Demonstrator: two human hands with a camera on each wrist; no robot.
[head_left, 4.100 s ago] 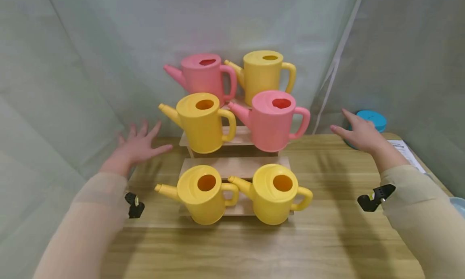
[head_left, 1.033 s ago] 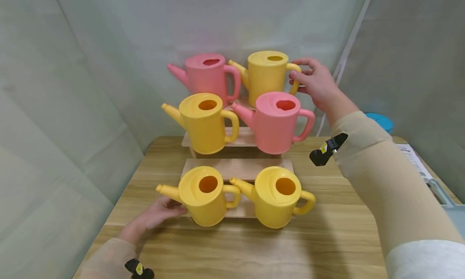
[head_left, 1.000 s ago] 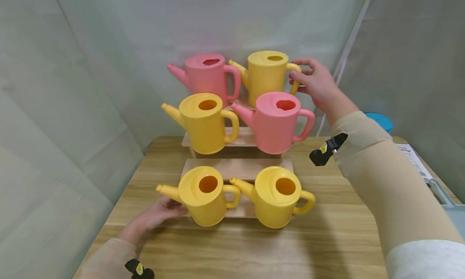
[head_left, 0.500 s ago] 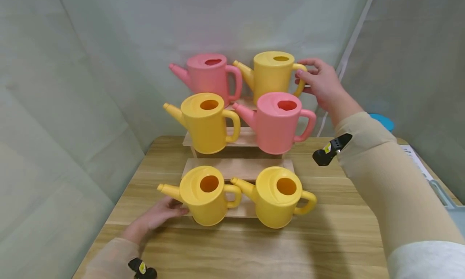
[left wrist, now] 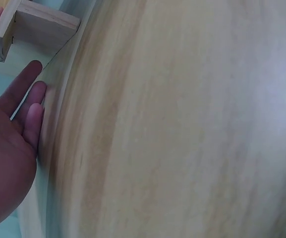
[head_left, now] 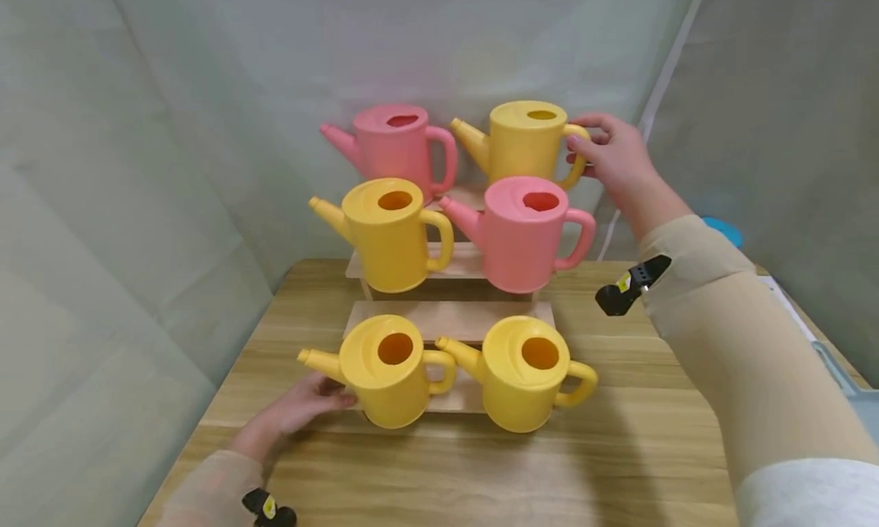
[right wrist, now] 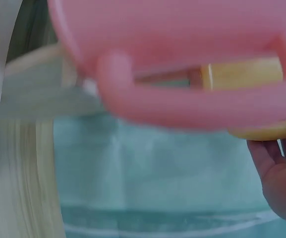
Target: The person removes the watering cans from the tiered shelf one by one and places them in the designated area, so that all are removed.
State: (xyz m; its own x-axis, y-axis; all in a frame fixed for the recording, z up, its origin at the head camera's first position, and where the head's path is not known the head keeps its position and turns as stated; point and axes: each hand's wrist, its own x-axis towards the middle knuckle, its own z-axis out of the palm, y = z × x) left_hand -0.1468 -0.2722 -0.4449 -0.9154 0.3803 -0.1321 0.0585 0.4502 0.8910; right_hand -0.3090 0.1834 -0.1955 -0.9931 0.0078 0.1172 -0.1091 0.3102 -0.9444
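At one o'clock the right hand (head_left: pixel 618 157) clamped its fingers round a smooth, oval-holed yellow watering can (head_left: pixel 525 146) by its handle (head_left: pixel 572 181); the left hand (head_left: pixel 305 403), near seven-thirty, gripped or merely touched, unclear which.

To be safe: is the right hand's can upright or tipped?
Upright: the yellow watering can has its opening on top with no clear tilt.

The wood-grained table (head_left: pixel 426 470) is bounded by pale fabric: a rear wall (head_left: pixel 384 39) is hung behind it, a left wall (head_left: pixel 103 245) along its left, a greyer right wall (head_left: pixel 776 130) along its right. Soft light is reflected near its front.
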